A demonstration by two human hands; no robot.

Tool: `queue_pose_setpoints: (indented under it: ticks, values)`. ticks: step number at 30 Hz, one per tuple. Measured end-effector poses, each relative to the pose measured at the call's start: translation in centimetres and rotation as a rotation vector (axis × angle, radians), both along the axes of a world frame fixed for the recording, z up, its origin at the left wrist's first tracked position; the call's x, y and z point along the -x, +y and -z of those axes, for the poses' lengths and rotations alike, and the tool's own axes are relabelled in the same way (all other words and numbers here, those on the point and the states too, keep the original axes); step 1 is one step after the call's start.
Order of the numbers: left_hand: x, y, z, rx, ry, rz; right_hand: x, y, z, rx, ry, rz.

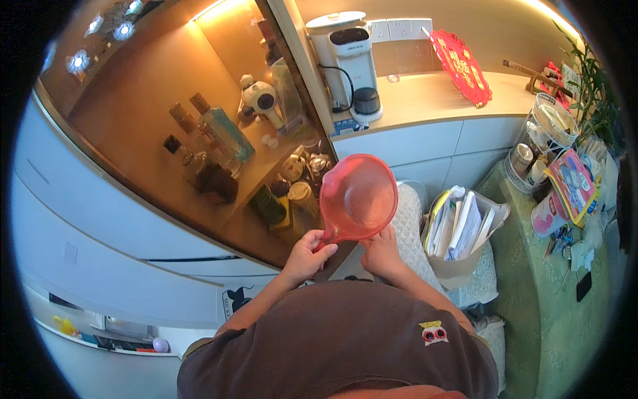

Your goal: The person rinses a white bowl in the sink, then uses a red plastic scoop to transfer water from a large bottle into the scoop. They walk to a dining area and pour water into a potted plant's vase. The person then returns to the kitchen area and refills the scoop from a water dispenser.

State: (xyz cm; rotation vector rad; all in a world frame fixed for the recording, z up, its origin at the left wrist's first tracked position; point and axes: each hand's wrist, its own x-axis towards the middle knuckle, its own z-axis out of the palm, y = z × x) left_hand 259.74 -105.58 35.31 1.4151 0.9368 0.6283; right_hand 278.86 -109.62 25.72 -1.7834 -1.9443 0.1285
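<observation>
A translucent red plastic water ladle [360,197] is held out in front of my body, its round bowl facing the camera. My left hand [310,257] grips its short handle, thumb on top. My right hand [381,252] touches the lower right rim of the bowl, with its fingertips partly hidden beneath it. Beyond the ladle stands a white drinks machine [349,65] with a dark container at its base, on a wooden counter [413,97].
Left is a lit glass-fronted cabinet holding bottles [224,132] and figurines. To the right, a paper bag of documents [456,267] stands beside wrapped bundles. A green-covered table [563,309] bears a wire basket [521,172], packets and a plant. A red ornament [461,67] leans on the counter.
</observation>
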Motion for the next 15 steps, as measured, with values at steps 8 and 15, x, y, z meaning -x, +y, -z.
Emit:
queue_pose_setpoints:
  ticks: [8,15]
  values:
    - [2.5,-0.6,-0.6,0.064,0.055,-0.097,-1.4,-3.4,-2.6,0.106,0.015,-0.099]
    - [7.5,1.7,0.9,0.024,0.095,-0.062,-1.0,-4.7,-3.4,0.161,-0.023,-0.095]
